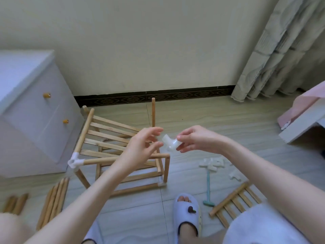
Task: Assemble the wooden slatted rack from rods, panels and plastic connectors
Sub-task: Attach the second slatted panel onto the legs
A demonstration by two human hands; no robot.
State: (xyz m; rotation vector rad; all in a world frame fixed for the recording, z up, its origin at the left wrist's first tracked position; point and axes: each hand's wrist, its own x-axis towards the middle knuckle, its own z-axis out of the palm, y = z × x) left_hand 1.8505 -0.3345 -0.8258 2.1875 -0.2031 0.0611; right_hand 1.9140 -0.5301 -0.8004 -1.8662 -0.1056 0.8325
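The fingers [182,147] of the right hand [195,140] pinch a white plastic connector [169,144] at one of its short arms, thumb above and fingertips below. The left hand [142,147] is just beside it, with the fingers spread and slightly bent; their tips are near the other side of the connector, but I cannot tell if they touch it. The connector is in the air between the two hands, above the half-built rack [119,155] on the floor.

I judge that the connector is very light and stiff, with a smooth surface that can slip, so it is better to hold it by the body or by one arm and to keep the open sockets free for the rods. It probably needs firm pressing onto a rod end.

The rack has one connector [74,162] at its left corner and another low at the front. Loose rods [54,203] lie at the left, a slatted panel [235,201] at the right, more white connectors [212,163] and a green tool [208,189] near it.

The left forearm covers a part of the rack. The shape of the sockets is blurred, and the rods at the far left are cut off.
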